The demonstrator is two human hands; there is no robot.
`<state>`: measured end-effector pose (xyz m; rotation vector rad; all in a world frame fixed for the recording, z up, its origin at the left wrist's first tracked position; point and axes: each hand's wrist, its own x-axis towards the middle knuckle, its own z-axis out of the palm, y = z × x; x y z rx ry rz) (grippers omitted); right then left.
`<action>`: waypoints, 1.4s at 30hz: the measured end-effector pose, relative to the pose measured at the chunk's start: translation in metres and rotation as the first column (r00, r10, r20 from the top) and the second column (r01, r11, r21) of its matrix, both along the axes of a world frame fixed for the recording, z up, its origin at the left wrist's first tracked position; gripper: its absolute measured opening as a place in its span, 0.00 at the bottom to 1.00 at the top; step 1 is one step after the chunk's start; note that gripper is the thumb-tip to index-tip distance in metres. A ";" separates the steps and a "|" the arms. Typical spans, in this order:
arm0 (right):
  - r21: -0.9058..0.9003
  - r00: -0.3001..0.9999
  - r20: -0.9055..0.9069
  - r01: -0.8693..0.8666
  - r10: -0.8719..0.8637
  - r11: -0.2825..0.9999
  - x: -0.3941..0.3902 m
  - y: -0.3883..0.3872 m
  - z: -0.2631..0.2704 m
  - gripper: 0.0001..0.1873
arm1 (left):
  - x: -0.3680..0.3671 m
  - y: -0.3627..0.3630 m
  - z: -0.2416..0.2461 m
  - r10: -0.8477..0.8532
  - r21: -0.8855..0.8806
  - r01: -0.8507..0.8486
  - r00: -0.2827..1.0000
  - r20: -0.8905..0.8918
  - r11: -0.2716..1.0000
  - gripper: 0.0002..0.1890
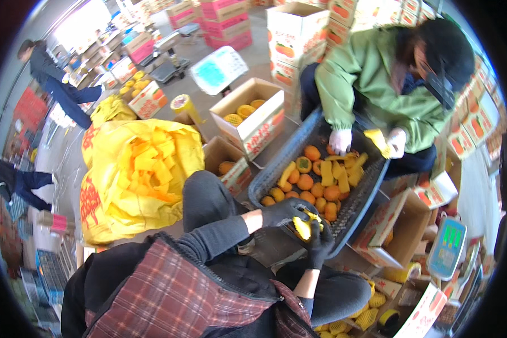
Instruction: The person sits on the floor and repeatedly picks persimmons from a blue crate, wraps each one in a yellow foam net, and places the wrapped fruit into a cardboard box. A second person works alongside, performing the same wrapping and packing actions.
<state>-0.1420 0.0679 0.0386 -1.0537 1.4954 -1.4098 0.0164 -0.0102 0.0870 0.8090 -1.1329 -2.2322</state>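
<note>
My left hand and my right hand, both in dark gloves, are shut on a yellow foam-net sleeve. Whether a fruit sits inside it is hidden by my fingers. They are over the near end of a long blue plastic basket. Round orange fruits lie in this basket, with flat yellow foam-net sleeves on top. Left of my knee a big yellow woven sack stands open, full of more flat sleeves.
Across the basket a co-worker in a green jacket reaches in with white gloves and holds another sleeve. Cartons with netted fruits flank the basket's left side. On the right are an open carton and a digital scale display.
</note>
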 end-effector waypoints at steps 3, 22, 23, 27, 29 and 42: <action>-0.136 0.989 -0.103 0.096 -0.110 0.986 -0.004 -0.003 -0.009 0.10 | -0.003 0.005 -0.005 -0.058 -0.121 0.090 0.969 0.241 0.989 0.14; 0.215 0.822 -0.568 0.096 0.044 0.972 0.004 0.005 0.005 0.10 | -0.051 -0.107 -0.082 -0.426 -0.308 0.741 0.618 0.661 0.597 0.20; -0.094 0.675 -0.716 0.156 -0.176 0.983 0.001 0.002 0.002 0.09 | -0.059 -0.115 -0.090 -0.260 -0.444 0.753 0.609 0.749 0.485 0.23; 0.348 0.591 -0.782 0.152 0.197 0.925 0.005 -0.001 -0.005 0.15 | -0.102 -0.128 -0.119 -0.086 -0.339 0.800 0.433 0.897 0.495 0.32; 0.223 0.599 -0.797 0.178 0.074 0.959 0.008 -0.002 -0.008 0.16 | -0.134 -0.132 -0.135 -0.154 -0.242 0.792 0.387 0.909 0.561 0.38; 0.222 0.549 -0.831 0.175 0.092 0.959 0.009 -0.006 -0.014 0.20 | -0.191 -0.100 -0.202 0.183 -0.403 0.812 0.359 0.915 0.423 0.24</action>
